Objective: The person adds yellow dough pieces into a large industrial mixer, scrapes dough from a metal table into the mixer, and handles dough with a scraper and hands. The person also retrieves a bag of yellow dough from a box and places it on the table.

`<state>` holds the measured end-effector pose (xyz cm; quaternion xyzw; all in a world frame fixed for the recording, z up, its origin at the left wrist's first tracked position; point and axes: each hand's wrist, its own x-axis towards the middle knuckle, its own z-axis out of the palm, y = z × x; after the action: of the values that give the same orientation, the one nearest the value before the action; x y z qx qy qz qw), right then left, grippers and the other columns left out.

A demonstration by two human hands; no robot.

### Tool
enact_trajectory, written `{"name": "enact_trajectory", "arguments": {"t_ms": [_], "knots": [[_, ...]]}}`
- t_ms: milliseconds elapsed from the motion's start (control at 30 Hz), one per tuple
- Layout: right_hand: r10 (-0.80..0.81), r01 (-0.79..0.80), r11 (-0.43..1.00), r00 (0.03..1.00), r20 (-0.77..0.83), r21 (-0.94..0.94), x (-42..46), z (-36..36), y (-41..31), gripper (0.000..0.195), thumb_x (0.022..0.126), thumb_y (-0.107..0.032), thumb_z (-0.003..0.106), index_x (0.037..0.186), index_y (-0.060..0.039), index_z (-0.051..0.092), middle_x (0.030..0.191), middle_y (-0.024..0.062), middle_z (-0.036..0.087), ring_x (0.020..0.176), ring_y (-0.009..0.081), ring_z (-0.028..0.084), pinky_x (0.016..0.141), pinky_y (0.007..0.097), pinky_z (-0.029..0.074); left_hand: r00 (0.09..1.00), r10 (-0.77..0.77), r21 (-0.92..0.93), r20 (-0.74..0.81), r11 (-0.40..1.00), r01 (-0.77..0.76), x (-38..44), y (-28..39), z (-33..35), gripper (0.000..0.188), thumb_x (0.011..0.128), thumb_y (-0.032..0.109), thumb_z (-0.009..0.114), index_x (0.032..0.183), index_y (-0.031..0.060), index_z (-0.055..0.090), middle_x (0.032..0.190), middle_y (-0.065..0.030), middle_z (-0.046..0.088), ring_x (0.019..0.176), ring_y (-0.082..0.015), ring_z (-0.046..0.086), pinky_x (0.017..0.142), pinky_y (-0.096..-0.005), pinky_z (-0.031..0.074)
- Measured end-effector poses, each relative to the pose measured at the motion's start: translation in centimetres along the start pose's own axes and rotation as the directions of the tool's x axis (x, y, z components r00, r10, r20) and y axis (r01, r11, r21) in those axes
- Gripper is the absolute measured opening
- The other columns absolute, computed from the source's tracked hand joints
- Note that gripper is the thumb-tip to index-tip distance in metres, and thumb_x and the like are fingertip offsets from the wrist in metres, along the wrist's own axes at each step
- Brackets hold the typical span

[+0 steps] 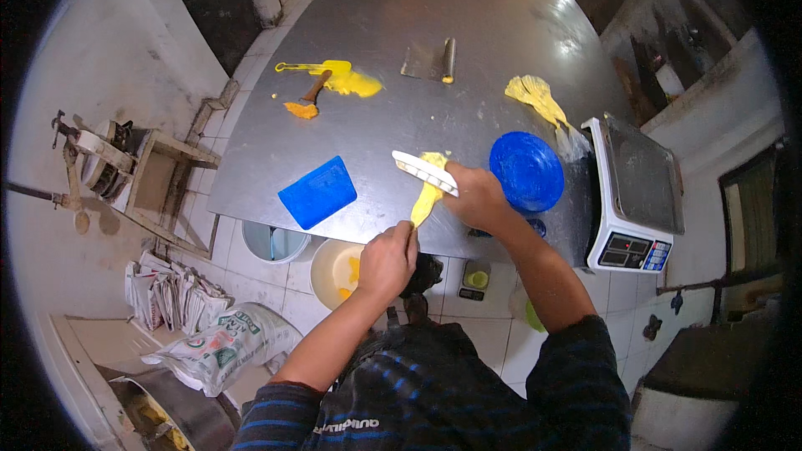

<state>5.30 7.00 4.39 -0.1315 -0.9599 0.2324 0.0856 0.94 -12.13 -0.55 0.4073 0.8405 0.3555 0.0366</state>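
Observation:
My left hand [390, 258] grips the lower end of a limp, yellow-smeared piece [427, 200], perhaps a plastic bag, at the front edge of the steel table. My right hand [479, 197] holds a white plastic scraper [426, 173] with a ribbed edge, lying across the yellow piece. The right fingers are partly hidden behind the scraper. To the left of the hands lies a blue plastic scraper [318, 192]. A round blue lid or plate [526, 171] rests just beyond my right wrist.
The steel table [376, 131] bears a yellow spatula [337, 67], a wooden spoon [316, 88], a metal bench scraper [432, 62] and a yellow-smeared plastic bag [539, 100]. A digital scale [636, 194] stands at right. Below are a cream bucket [326, 275] and a pale bucket [269, 241].

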Motion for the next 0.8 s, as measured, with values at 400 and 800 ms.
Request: {"name": "enact_trajectory", "arguments": {"t_ms": [400,800], "knots": [[-0.066,-0.025,0.933,0.969,0.239,0.36,-1.8,2.0,-3.8,0.031,0.076,-0.021,0.064,0.097,0.0006,0.059,0.084,0.0216,0.063,0.079,0.0347,0.063,0.071,0.0397,0.048,0.992,0.014,0.029,-0.121,1.0,-0.011,-2.3,-1.8,0.4,0.014,0.087,0.012,0.057,0.081,0.0023,0.049,0.066,-0.0178,0.058,0.061,-0.035,0.059,0.058,-0.0444,0.047],[-0.061,0.068,0.997,0.98,0.188,-0.031,-2.9,3.3,-7.0,0.021,0.073,-0.02,0.057,0.081,-0.0008,0.054,0.069,0.0216,0.06,0.066,0.0405,0.06,0.06,0.0504,0.046,0.993,-0.068,0.026,0.094,0.997,0.066,-3.3,-2.8,1.0,0.017,0.084,0.009,0.056,0.09,0.0004,0.043,0.068,-0.0222,0.057,0.064,-0.0408,0.058,0.059,-0.0486,0.046]]}}
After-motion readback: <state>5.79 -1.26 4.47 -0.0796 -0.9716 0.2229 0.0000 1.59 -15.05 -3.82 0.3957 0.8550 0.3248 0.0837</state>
